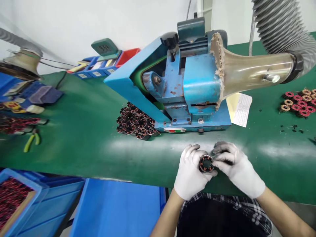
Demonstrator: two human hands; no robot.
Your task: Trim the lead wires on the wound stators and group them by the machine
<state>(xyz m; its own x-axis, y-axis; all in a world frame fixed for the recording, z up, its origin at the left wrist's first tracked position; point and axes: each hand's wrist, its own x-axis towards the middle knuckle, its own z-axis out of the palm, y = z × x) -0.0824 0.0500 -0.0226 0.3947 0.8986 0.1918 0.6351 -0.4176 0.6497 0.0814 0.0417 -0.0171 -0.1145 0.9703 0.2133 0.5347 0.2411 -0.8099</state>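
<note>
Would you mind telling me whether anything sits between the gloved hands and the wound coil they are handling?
Nothing visible does: the left hand and right hand both already touch the coil, held between them above the green table.

head cam | faces forward-down | close over green bench (74, 131)

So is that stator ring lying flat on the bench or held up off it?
Held up: both gloved hands, left hand and right hand, grip the stator ring at its sides, its open face turned toward the camera, above the green bench.

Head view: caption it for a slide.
Gloved left hand and right hand hold a wound coil before a blue machine.
</note>
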